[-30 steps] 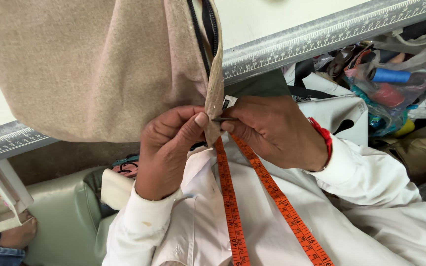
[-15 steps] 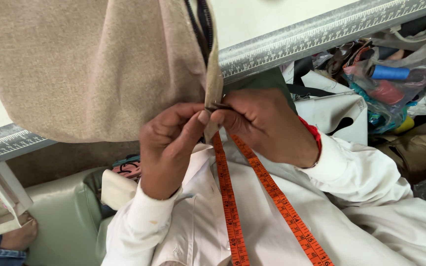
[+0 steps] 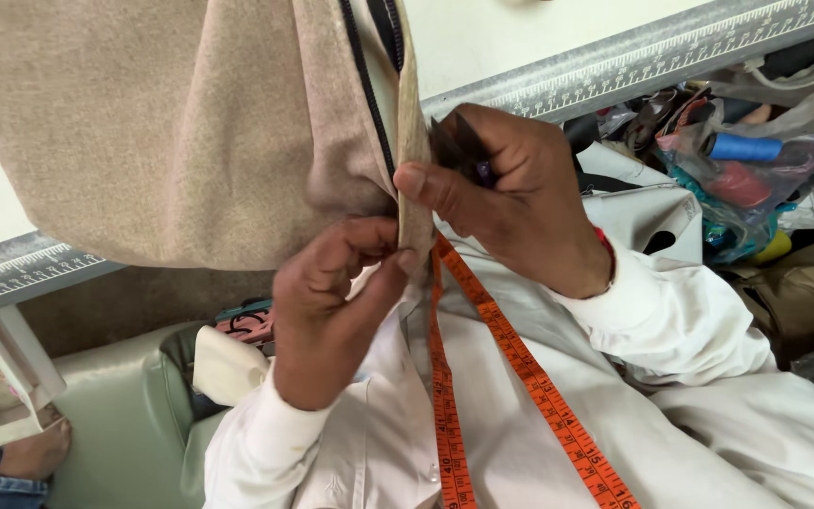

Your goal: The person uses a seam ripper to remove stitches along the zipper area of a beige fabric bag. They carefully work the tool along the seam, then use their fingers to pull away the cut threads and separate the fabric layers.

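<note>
Since half a second ago the right hand (image 3: 511,203) has risen along the hanging edge of the beige fabric (image 3: 162,123), and the left hand (image 3: 332,302) now sits lower than it, where before the two pinched almost side by side. The right thumb presses flat against the fabric's narrow folded edge, and the fingers are curled shut around a small dark tool (image 3: 454,141) — scissors or a clipper, too hidden to tell which — whose tips point up beside the seam. The left hand's thumb and forefinger are closed in a pinch on the same edge, just below the right thumb. The fabric drapes off the pale table (image 3: 520,38) towards the person, its dark zipper (image 3: 365,104) running down just left of the pinched strip.

An orange measuring tape (image 3: 511,377) hangs round the person's neck, its two strands falling over the white shirt (image 3: 708,405) beneath the hands. A grey ruled strip (image 3: 652,61) edges the table.

On the right, clear plastic bags (image 3: 765,141) sit heaped together — inside them a blue spool (image 3: 744,148), something red just under it, a yellow piece lower down and dark scraps; the rest is too jumbled to make out. Lower left, a pale green cushioned seat (image 3: 115,424) and a bare foot (image 3: 35,452) on the floor.
</note>
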